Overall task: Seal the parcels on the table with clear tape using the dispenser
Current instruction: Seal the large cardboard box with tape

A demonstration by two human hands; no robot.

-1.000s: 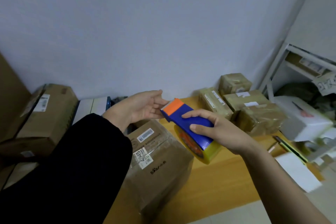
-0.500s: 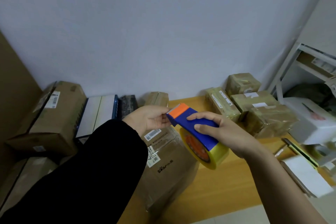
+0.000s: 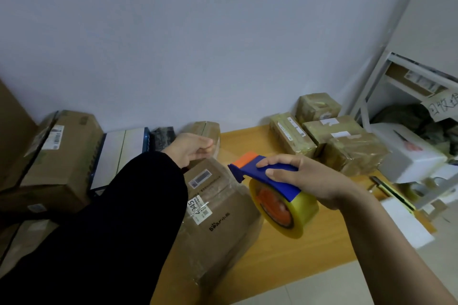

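A blue tape dispenser (image 3: 270,176) with an orange tip and a roll of clear yellowish tape (image 3: 295,213) hangs over the wooden table (image 3: 309,252). My right hand (image 3: 312,181) grips its handle from above. My left hand (image 3: 192,150), in a black sleeve, is a short way left of the orange tip with its fingers curled together. It seems to pinch the tape's end, and a faint clear strip stretches from it to the dispenser. Below both lies a big brown parcel (image 3: 223,220) with white labels, partly hidden by my left arm.
Several small taped parcels (image 3: 334,141) stand at the table's back right. Beside them are a white foam box (image 3: 406,156), a utility knife (image 3: 391,192) and white paper (image 3: 406,223). Cardboard boxes (image 3: 62,156) are stacked on the left. A white shelf (image 3: 386,77) stands at the right.
My left hand has drawn back to the left from the dispenser's orange tip, opening a gap with a strip of tape across it. The dispenser has sunk slightly to the right.
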